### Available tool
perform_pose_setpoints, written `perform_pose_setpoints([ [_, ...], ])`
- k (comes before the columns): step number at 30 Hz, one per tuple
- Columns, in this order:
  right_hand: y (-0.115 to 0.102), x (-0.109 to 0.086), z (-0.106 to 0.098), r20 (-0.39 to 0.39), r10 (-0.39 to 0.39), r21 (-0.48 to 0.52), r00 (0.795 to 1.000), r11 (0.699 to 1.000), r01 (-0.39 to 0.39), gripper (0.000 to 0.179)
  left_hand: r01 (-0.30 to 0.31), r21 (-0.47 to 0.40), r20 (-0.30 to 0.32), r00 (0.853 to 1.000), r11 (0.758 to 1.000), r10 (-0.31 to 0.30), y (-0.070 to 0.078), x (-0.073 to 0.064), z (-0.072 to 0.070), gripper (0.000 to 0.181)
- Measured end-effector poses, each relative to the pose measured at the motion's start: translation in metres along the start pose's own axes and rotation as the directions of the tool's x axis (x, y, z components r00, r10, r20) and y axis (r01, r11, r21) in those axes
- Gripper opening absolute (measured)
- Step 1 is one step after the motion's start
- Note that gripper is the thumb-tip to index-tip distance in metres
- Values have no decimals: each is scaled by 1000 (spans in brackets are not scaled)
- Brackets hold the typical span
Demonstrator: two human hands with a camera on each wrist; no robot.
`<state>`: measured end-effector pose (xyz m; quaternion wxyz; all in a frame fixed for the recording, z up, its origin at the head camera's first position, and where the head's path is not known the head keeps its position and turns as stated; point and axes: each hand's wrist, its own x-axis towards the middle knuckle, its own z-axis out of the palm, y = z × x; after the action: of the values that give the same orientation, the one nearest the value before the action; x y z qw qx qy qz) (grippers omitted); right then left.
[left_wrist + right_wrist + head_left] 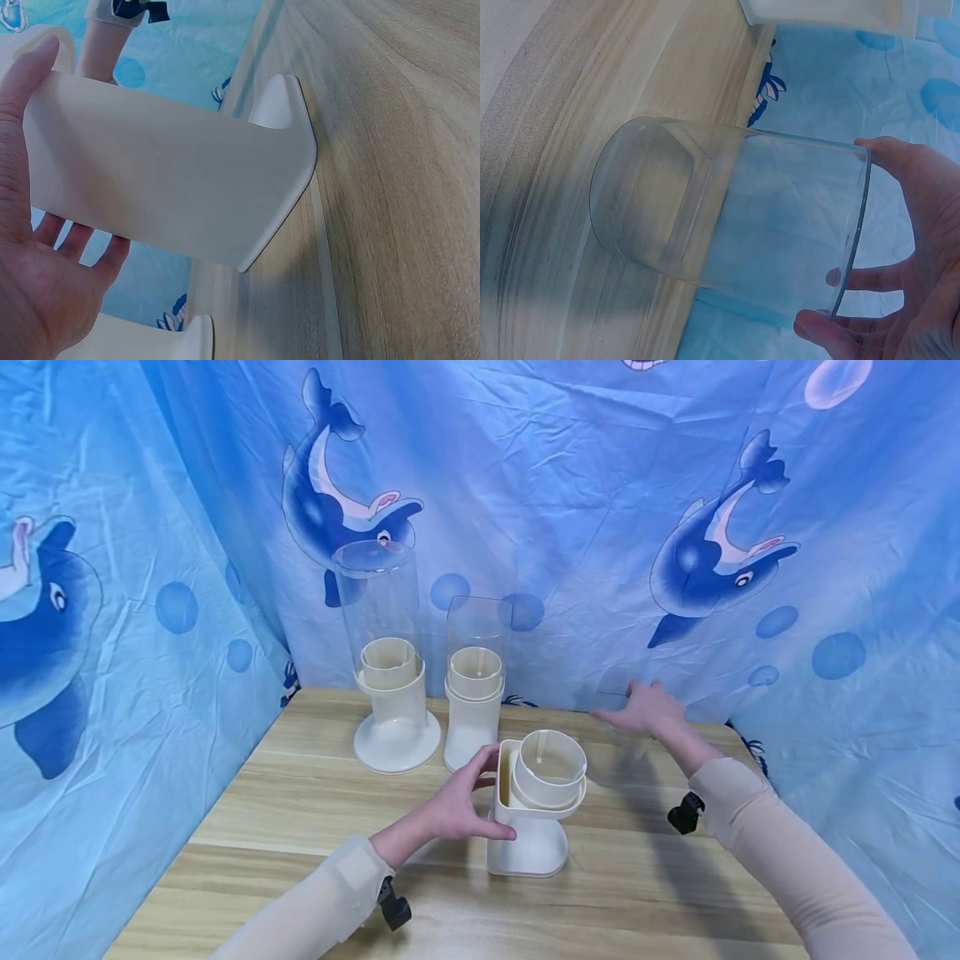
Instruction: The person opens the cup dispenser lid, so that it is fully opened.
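In the head view my left hand (pixel 459 803) grips a white stand (pixel 528 847) near its top, thumb in front and fingers behind. A round white cup (pixel 551 768) sits in the flared top of this stand. The left wrist view shows the left hand (pixel 45 292) around the body of the stand (pixel 165 176), whose flat foot is at the wooden surface. To the right, my right hand (pixel 651 710) holds a clear glass cylinder, only faint in the head view. In the right wrist view, the right hand's (pixel 930 232) spread fingers pinch the rim of the glass cylinder (pixel 780 202).
Two more white stands, one with a round foot (pixel 396 747) and one narrower (pixel 472 735), stand at the back left. Each bears a clear glass tube and a white inner cup. Behind the wooden table (pixel 300 827) hangs a blue dolphin-print curtain (pixel 555 527).
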<state>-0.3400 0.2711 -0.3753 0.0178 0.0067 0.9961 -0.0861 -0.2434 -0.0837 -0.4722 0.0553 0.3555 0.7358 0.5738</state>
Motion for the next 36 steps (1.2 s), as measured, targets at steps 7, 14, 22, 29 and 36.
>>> perform_pose_setpoints([
  [7, -3, -2, 0, 18, 7, -20, 1000, 1000, -6, 112, -8, 5, -6, 1000, 1000, 8, -2, 0, 0, 110],
  [14, -4, -2, 3, 13, 7, -30, 1000, 1000, -7, 109, -21, 12, -6, 1000, 1000, 21, -3, 0, 1, 110],
  [22, -4, -3, 5, 6, 13, -27, 1000, 1000, -13, 106, -31, -2, -5, 1000, 1000, 31, -1, 0, 1, 110],
  [29, -3, -2, 5, 22, 16, -32, 1000, 999, -15, 110, -23, -28, 7, 1000, 999, 23, -1, 0, -1, 111],
  [36, -2, -2, 1, 30, 3, -29, 1000, 1000, -3, 109, -36, -10, -13, 999, 999, 36, -1, -2, -5, 113],
])
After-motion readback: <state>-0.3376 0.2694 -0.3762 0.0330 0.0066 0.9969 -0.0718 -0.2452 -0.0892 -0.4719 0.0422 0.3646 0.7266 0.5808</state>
